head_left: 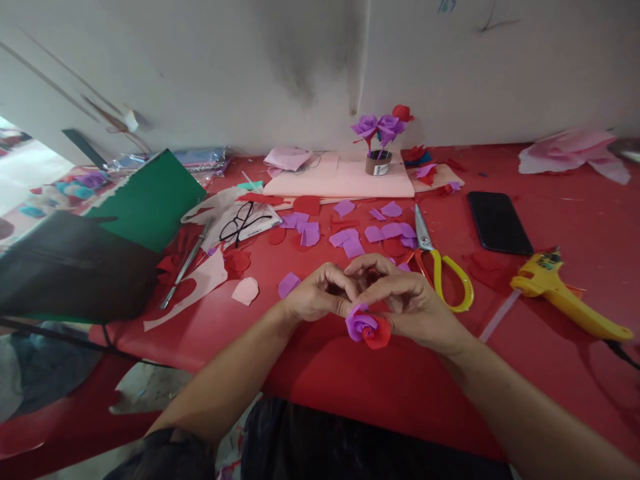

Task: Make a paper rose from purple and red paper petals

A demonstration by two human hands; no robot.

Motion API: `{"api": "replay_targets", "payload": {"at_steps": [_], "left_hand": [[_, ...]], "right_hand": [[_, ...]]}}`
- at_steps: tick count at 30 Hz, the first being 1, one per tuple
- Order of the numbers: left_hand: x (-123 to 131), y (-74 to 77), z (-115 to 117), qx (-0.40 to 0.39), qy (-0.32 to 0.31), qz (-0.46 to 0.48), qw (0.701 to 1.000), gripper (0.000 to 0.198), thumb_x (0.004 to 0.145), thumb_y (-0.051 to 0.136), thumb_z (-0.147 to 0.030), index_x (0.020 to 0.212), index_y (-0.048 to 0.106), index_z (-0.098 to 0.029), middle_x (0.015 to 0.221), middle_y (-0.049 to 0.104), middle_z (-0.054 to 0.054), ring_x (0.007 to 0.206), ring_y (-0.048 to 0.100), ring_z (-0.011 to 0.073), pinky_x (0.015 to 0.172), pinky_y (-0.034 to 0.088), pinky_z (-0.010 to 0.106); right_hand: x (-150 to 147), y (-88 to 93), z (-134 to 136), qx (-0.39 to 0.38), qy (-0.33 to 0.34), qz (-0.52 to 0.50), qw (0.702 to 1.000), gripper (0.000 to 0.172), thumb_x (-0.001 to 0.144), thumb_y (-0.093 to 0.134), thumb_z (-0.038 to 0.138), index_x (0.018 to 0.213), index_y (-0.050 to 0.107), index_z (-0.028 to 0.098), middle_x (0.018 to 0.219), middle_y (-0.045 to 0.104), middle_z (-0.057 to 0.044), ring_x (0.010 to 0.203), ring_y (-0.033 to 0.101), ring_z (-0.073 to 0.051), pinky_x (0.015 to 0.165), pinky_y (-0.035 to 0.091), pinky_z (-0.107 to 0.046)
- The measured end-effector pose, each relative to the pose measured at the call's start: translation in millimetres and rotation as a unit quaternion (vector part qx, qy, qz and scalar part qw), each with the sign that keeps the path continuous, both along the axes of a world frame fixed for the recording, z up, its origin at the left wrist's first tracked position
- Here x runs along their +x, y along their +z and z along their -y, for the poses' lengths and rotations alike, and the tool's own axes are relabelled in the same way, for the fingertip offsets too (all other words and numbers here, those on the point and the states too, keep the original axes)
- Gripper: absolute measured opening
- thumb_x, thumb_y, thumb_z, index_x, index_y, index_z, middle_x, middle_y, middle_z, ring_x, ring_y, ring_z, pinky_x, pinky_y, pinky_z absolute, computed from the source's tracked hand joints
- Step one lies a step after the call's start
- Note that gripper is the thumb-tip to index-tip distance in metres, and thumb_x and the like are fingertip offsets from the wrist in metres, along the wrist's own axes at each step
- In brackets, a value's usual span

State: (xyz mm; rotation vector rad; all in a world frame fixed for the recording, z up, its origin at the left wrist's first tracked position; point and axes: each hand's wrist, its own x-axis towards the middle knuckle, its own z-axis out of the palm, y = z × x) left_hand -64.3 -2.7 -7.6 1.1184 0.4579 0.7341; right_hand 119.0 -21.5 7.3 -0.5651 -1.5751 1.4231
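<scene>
Between my two hands, above the near edge of the red table, is a paper flower (367, 327) with purple and red petals curled around a small centre. My left hand (323, 293) is closed, thumb and fingertips pinching the flower's purple side. From the other side my right hand (407, 297) pinches it too, thumb low by the red petal and forefinger bent over the top. The back of the flower is hidden by my fingers. Loose purple petals (350, 241) and a red piece (307, 205) lie just beyond my hands.
Yellow-handled scissors (453, 280) lie right of my hands, with a yellow glue gun (570, 297) and black phone (500, 223) farther right. Behind stands a small pot (379, 163) of paper flowers. Glasses (243, 223), a metallic rod (187, 263) and a green board (150, 200) are left.
</scene>
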Motion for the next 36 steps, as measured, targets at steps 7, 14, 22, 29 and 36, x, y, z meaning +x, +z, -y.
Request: {"api": "replay_targets", "payload": {"at_steps": [7,14,22,29,36], "left_hand": [[5.8,4.0,0.7,-0.023,0.025,0.036,0.999,0.023,0.058,0.085,-0.038,0.057,0.074,-0.018,0.059,0.063,0.004,0.058,0.054,0.013,0.06,0.044,0.027],[12.6,-0.7,1.4,-0.045,0.077,0.074,0.993,0.018,0.058,0.086,-0.033,0.062,0.076,-0.018,0.062,0.064,0.003,0.061,0.057,0.0125,0.061,0.044,0.025],[17.6,-1.9,3.4,-0.089,0.143,0.086,0.982,0.019,0.054,0.089,-0.028,0.06,0.074,-0.018,0.066,0.063,0.001,0.064,0.055,0.01,0.064,0.044,0.023],[25.7,0.3,6.2,-0.106,0.192,0.069,0.973,0.024,0.05,0.091,-0.031,0.062,0.074,-0.019,0.065,0.064,0.0,0.066,0.055,0.0109,0.069,0.044,0.025],[29.1,-10.8,5.0,-0.089,0.221,0.059,0.969,0.017,0.06,0.087,-0.03,0.07,0.076,-0.02,0.068,0.068,0.0,0.066,0.056,0.0106,0.073,0.043,0.027]], "right_hand": [[2.4,4.9,5.3,0.124,-0.112,0.05,0.985,0.023,0.078,0.078,0.027,0.094,0.078,0.044,0.101,0.066,0.0,0.095,0.059,-0.018,0.086,0.051,-0.037],[0.3,6.5,6.7,0.173,-0.192,0.044,0.965,0.027,0.077,0.077,0.019,0.093,0.078,0.041,0.094,0.066,0.0,0.091,0.059,-0.017,0.082,0.051,-0.035],[-6.2,-0.4,4.3,0.015,-0.168,-0.011,0.986,0.016,0.077,0.078,0.026,0.087,0.079,0.038,0.094,0.063,0.0,0.088,0.061,-0.016,0.076,0.053,-0.033],[-4.7,8.7,7.8,0.134,-0.269,0.085,0.95,0.019,0.079,0.074,0.015,0.083,0.078,0.034,0.083,0.065,0.0,0.081,0.058,-0.016,0.075,0.049,-0.033],[-1.7,-4.6,0.4,0.051,-0.255,0.078,0.962,0.01,0.079,0.075,0.023,0.085,0.076,0.031,0.093,0.069,-0.001,0.092,0.062,-0.019,0.086,0.05,-0.037]]}}
